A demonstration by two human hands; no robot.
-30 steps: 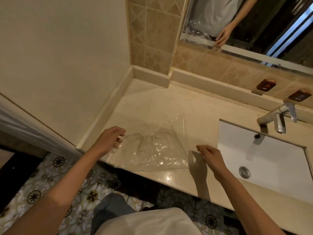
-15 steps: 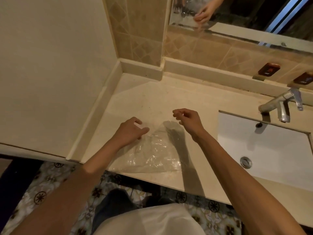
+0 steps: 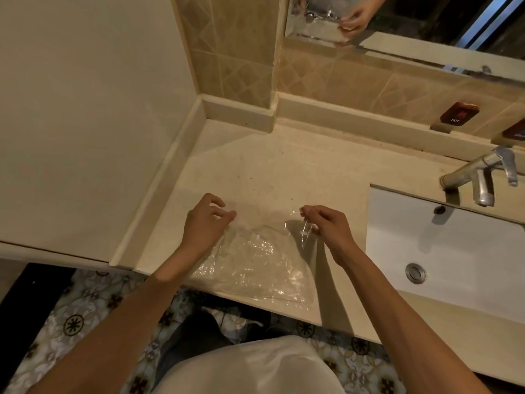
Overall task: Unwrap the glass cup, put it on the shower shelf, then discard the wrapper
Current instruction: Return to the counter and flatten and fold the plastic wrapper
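Bathroom vanity, beige stone counter point(image 3: 284, 172) set into a corner: plain cream wall on the left, tan diagonal-patterned tile behind. Mirror point(image 3: 426, 21) above the tile shows a reflected hand at a sheet of plastic. White rectangular sink point(image 3: 454, 251) sunk into the counter at right, round metal drain point(image 3: 415, 273) in its floor, chrome faucet point(image 3: 480, 177) at its back edge. Two small dark plaques on the tile above the faucet; the left plaque point(image 3: 459, 112) reads HOT. Patterned floor tile visible below the counter's front edge.

Clear plastic wrapper point(image 3: 255, 263) lies crumpled on the counter near the front edge, between the two forearms, its near side reaching the counter's lip. Far edge of the wrapper is raised off the surface.

Left hand point(image 3: 204, 223): over the wrapper's left far corner, fingers curled, thumb and fingertips close together; whether they actually pinch the film I cannot tell (film too transparent at that spot).

Right hand point(image 3: 326, 226): thumb and forefinger pressed together on a thin strip of the wrapper's right far edge, lifting it; the strip hangs down from the pinch.

Glass cup: cannot be made out within the folds or anywhere on the counter.
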